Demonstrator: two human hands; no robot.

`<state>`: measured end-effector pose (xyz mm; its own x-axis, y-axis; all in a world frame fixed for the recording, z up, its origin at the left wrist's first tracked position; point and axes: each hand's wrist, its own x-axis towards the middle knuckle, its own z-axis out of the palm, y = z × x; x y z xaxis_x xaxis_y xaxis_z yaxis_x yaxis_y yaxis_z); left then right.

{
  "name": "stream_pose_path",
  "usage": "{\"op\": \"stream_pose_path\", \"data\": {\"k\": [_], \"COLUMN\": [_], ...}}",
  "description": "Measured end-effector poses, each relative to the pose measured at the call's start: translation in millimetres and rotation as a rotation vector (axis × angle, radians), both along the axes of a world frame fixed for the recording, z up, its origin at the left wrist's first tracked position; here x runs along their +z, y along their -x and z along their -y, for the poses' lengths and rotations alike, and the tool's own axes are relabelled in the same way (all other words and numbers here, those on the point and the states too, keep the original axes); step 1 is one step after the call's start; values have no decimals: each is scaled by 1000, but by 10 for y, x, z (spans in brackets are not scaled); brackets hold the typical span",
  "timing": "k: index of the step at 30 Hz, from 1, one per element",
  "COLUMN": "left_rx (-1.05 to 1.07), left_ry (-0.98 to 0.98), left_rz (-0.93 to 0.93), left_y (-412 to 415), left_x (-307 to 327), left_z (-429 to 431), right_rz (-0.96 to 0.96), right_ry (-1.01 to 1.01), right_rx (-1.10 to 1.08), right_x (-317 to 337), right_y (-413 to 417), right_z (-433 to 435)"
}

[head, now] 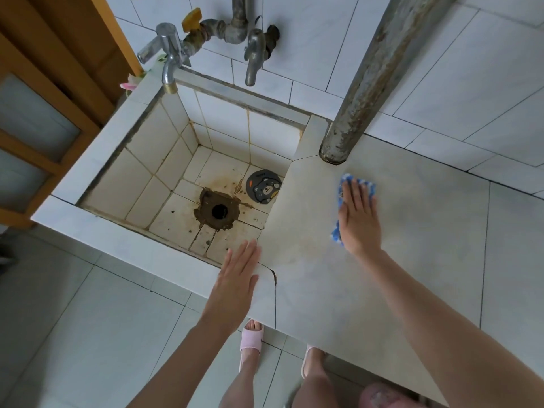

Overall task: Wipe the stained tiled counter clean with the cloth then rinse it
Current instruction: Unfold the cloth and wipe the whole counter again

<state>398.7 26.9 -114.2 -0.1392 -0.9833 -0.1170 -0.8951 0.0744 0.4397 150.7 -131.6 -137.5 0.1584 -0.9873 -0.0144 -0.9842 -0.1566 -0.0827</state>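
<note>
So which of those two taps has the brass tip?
The left tap, by the wooden door: its spout ends in a brass-coloured nozzle. The right tap is dull grey metal all over.

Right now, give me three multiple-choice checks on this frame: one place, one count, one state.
1. Where is the cloth? A on the floor B on the counter under the right hand C hung on the pipe
2. How many taps on the wall? A one B two C three
3. The drain hole is: A open B capped C stuffed with cloth

Answers: B, flat fingers press it to the counter; B, two taps hang above the sink; A, the bear cover lies beside the hole.
</note>
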Motion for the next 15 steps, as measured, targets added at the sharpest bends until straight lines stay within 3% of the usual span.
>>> {"op": "stream_pose_path", "data": {"k": [3, 7, 15], "left_rx": [-46, -107, -216], "left_ry": [-22, -7, 30], "left_rz": [37, 102, 55], "left_y": [-61, -125, -73], "left_x": [-65, -76, -35], "left_z": [-31, -53, 33], "right_rz": [35, 60, 75], "right_ry": [8, -20, -78], "right_rx": [-23, 243, 222], "right_x": [17, 18, 26], "right_y": [-137, -592, -879], "right_z": [-71, -248, 304]}}
